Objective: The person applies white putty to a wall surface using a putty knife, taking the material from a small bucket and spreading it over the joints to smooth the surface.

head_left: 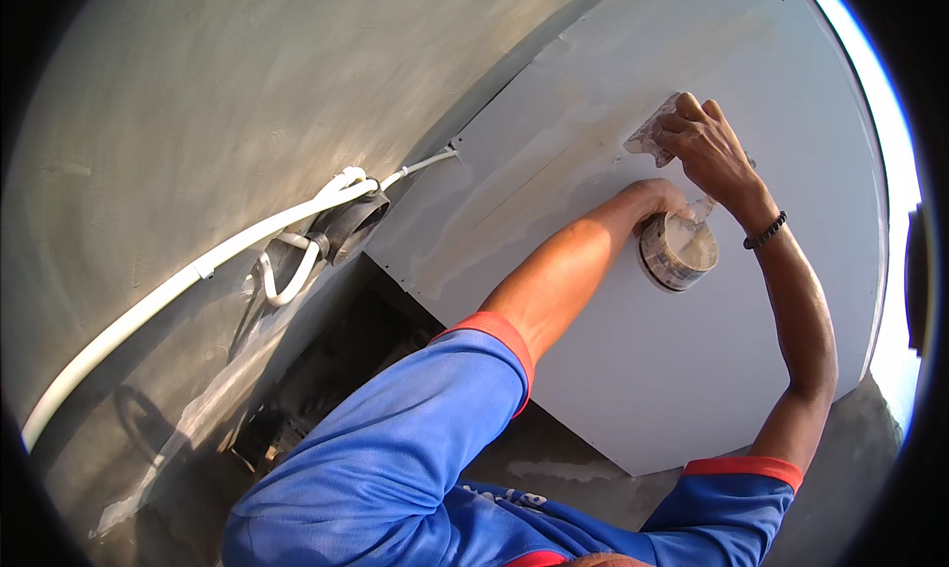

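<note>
My left hand (660,199) grips a small round tub (675,275) by its rim, with the fingers mostly hidden behind it. Pale, creamy paste (695,246) lies inside the tub. A whitish, smeared piece (703,209), perhaps a second blade, stands up at the tub's far rim. Above and to the right, my right hand (704,147) is closed around a paste-smeared putty knife (651,134), its blade against the white board (613,359). Beige smears of filler (534,186) run along a seam in the board, left of the blade.
A grey plastered wall (198,102) rises on the left. Along it runs a white conduit (163,295), with a looped end (287,285) and a dark pipe stub (356,221) beside it. Below the board's lower left edge is a dark gap (346,340). Bright light shows past the right edge.
</note>
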The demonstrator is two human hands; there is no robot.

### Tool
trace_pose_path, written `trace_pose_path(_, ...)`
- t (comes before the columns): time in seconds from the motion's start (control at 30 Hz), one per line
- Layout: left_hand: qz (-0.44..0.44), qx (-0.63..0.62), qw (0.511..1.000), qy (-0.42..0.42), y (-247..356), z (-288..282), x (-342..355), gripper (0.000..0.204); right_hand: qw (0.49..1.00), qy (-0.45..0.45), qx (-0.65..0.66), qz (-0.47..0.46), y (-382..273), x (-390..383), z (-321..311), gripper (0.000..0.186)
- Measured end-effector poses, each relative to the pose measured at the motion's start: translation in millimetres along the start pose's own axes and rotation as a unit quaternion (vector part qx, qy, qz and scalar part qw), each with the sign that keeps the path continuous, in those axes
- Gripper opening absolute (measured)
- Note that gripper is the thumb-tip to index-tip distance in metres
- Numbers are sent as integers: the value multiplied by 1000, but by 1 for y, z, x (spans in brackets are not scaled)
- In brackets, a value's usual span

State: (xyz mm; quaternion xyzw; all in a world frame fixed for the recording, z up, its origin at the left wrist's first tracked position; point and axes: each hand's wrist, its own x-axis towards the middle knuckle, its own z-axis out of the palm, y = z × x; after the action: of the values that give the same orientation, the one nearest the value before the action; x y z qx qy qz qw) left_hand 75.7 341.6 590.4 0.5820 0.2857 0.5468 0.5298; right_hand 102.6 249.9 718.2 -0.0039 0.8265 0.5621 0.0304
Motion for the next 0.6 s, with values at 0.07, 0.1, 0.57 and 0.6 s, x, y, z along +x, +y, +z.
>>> trace_pose_path(0.07,-17,-8,999,-26,8,4,-19,51,993,98,43,40,23,-13,2,20)
trace_pose_path(0.1,-19,0,1000,-20,10,5,-18,49,978,74,150,124,31,-13,-5,19)
trace_pose_path(0.57,-22,15,1000,-6,11,6,-22,52,986,107,-111,61,63,-8,21,38)
trace_pose_path(0.6,-13,14,1000,3,12,7,-23,52,989,87,-102,69,58,-13,28,40)
